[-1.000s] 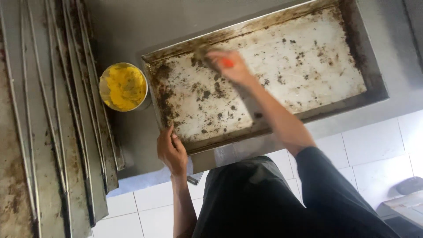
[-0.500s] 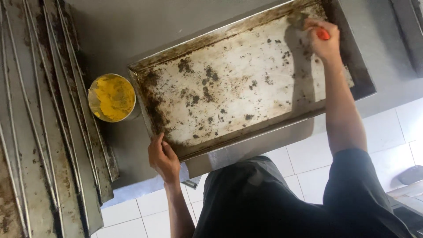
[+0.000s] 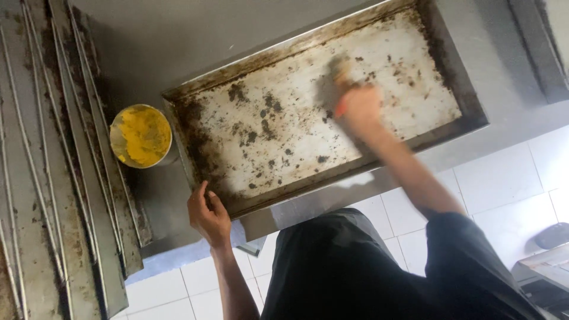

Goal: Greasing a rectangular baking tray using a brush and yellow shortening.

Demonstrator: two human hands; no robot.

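A large rectangular metal baking tray (image 3: 468, 121) lies on a grey counter, its pale floor speckled with dark burnt residue. My left hand (image 3: 208, 218) grips the tray's near left corner. My right hand (image 3: 360, 106) is over the middle of the tray, blurred by motion, closed on a brush (image 3: 340, 76) with an orange handle whose head presses on the tray floor.
A round container of yellow paste (image 3: 141, 136) stands just left of the tray. Several dirty trays (image 3: 53, 178) lean stacked on edge at the far left. White floor tiles (image 3: 504, 178) show below the counter edge, and a dark object (image 3: 551, 235) lies at the lower right.
My right hand with the brush swept from the tray's left part to its far right corner and has now come back to the middle. The left hand stays on the near corner.
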